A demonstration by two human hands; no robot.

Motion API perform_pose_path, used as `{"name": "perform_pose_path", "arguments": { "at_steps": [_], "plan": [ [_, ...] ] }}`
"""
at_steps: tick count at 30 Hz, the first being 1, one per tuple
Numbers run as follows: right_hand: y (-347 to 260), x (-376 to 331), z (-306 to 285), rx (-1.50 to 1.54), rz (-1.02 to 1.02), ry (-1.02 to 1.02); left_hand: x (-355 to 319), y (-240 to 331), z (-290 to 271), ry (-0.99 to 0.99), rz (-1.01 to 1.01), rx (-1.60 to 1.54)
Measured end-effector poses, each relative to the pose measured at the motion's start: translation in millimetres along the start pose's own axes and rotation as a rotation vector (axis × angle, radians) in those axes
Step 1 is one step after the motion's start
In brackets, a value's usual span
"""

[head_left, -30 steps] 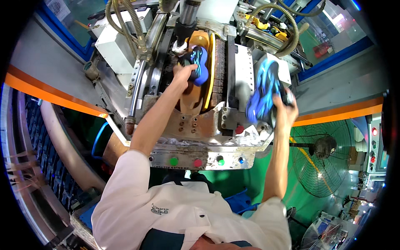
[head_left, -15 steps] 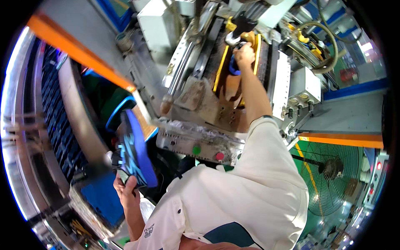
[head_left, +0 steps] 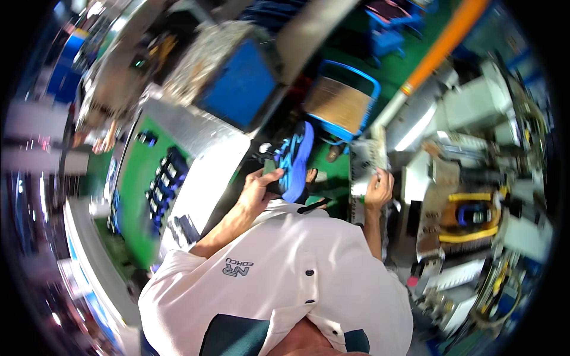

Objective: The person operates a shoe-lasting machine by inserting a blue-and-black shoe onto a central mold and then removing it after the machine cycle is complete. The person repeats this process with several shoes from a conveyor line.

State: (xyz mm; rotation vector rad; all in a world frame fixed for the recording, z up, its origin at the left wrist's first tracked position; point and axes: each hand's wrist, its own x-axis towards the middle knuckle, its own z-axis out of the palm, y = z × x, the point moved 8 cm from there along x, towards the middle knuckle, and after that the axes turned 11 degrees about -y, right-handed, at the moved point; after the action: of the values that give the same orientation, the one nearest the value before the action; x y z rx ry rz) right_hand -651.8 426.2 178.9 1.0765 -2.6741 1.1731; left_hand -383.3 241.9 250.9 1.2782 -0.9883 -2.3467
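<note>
My left hand (head_left: 256,188) grips a sports shoe (head_left: 295,163) in front of my body, the thumb on its near end. The shoe has a bright blue sole and a dark upper with light blue pattern. My right hand (head_left: 379,188) is at the metal front panel (head_left: 367,157) of the machine, fingers loosely bent and slightly apart; nothing shows in them. Whether the fingertips touch the panel I cannot tell. Inside the machine on the right, another blue and black shoe (head_left: 473,215) sits between two yellow bars (head_left: 469,236).
A white-edged conveyor with a green belt (head_left: 138,219) carries several dark shoes on the left. Ahead are a blue-topped box (head_left: 240,86) and a blue-framed cart (head_left: 338,104). An orange post (head_left: 445,44) rises beyond the machine. Another person's hand (head_left: 105,141) shows at far left.
My view has swung left. My right hand has let go inside the machine and come back to the front panel. The shoe stays in my left hand.
</note>
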Motion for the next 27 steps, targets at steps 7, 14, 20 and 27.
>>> {"name": "perform_pose_path", "arguments": {
  "at_steps": [7, 14, 20, 27],
  "plan": [
    [22.2, 10.7, 14.2, 0.144, -0.133, 0.128, -38.7, -26.9, -129.6, 0.297, 0.135, -0.294],
    [-237.9, 115.4, 14.4, 0.834, -0.194, -0.403, -4.7, 0.9, -335.0, 0.668, 0.387, -0.316],
    [-556.2, 9.6, 18.5, 1.364, -1.007, -1.624, 37.0, 26.5, -490.4, 0.889, 0.435, -0.293],
    [-667.7, -40.0, 75.7, 1.623, -0.805, -2.088, 78.0, 51.1, -563.9, 1.194, 0.216, 0.177]
  ]
}}
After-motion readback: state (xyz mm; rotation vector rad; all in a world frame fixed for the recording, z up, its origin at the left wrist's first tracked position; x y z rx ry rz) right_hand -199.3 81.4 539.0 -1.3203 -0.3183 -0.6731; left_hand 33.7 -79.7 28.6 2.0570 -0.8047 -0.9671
